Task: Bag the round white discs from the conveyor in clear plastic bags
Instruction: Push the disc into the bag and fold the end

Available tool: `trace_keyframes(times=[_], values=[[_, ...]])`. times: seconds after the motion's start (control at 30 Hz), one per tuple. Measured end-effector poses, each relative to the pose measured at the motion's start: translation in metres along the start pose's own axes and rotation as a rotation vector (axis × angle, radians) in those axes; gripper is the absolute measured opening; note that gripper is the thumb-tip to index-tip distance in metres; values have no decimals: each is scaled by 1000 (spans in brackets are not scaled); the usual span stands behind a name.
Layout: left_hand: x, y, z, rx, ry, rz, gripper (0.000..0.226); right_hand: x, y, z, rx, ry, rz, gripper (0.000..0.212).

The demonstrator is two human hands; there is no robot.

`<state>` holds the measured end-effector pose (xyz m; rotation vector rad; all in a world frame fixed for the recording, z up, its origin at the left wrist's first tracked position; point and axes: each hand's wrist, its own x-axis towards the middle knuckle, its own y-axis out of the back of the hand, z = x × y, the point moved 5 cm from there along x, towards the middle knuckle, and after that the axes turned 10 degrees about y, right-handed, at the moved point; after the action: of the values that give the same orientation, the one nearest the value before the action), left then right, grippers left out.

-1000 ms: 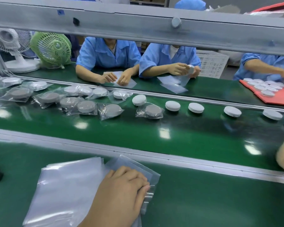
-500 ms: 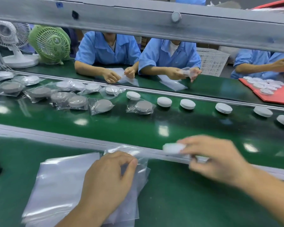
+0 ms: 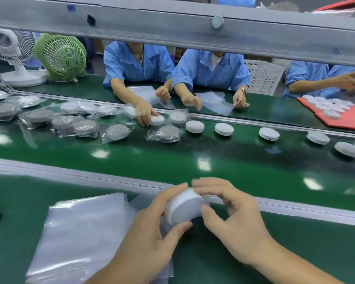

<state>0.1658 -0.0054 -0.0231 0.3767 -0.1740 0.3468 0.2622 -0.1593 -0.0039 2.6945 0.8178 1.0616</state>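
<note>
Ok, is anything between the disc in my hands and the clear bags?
Nothing visible. The left hand and right hand grip the disc at the edge of the bag stack; an open bag mouth cannot be seen.

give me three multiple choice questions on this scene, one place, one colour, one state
1. Where is the stack of clear bags? A) on the near table B) conveyor belt C) white basket
2. The fan beside the white fan is A) red B) green C) blue
3. The nearest white disc is A) flat on the belt B) on the red tray C) gripped by both hands
Answers: 1A, bags lie beside the left hand; 2B, pale green grille; 3C, left hand and right hand both curl round it.
</note>
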Motion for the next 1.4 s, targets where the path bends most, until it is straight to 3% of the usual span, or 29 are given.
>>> trace_keyframes(times=[0.13, 0.3, 0.43, 0.53, 0.6, 0.7, 0.9, 0.97, 1.03, 1.13, 1.17, 1.27, 1.33, 1.4], values=[[-2, 4, 6, 78, -151, 166, 43, 7, -11, 4, 257, -222, -137, 45], [6, 10, 11, 89, -105, 144, 39, 38, 0, 7, 307, -232, -138, 12], [14, 21, -7, 388, 2, 73, 59, 72, 19, 36, 107, -264, -34, 20], [14, 20, -17, 826, -27, -48, 61, 95, 43, 66, -2, -316, 56, 10], [14, 17, -18, 950, -61, -118, 52, 107, 55, 88, -136, -320, 37, 6], [15, 13, -17, 959, -95, -146, 35, 123, 79, 120, -349, -329, 168, 8], [14, 12, -15, 933, -128, -115, 31, 162, 115, 146, -782, -180, 375, 12], [13, 12, -16, 969, -151, -129, 30, 167, 111, 158, -933, -181, 227, 12], [14, 14, -14, 984, -159, -152, 30, 163, 100, 176, -1007, -261, -34, 16], [16, 12, -15, 977, -135, -155, 35, 142, 91, 190, -931, -375, -298, 8], [16, 12, -15, 963, -116, -151, 36, 135, 93, 191, -879, -401, -326, 18], [15, 9, -14, 911, -131, -149, 31, 119, 123, 184, -874, -376, -131, 37], [13, 8, -13, 910, -168, -148, 26, 99, 165, 180, -1206, -358, 89, 45], [11, 8, -13, 898, -201, -137, 24, 68, 215, 186, -1457, -598, 135, 66]])
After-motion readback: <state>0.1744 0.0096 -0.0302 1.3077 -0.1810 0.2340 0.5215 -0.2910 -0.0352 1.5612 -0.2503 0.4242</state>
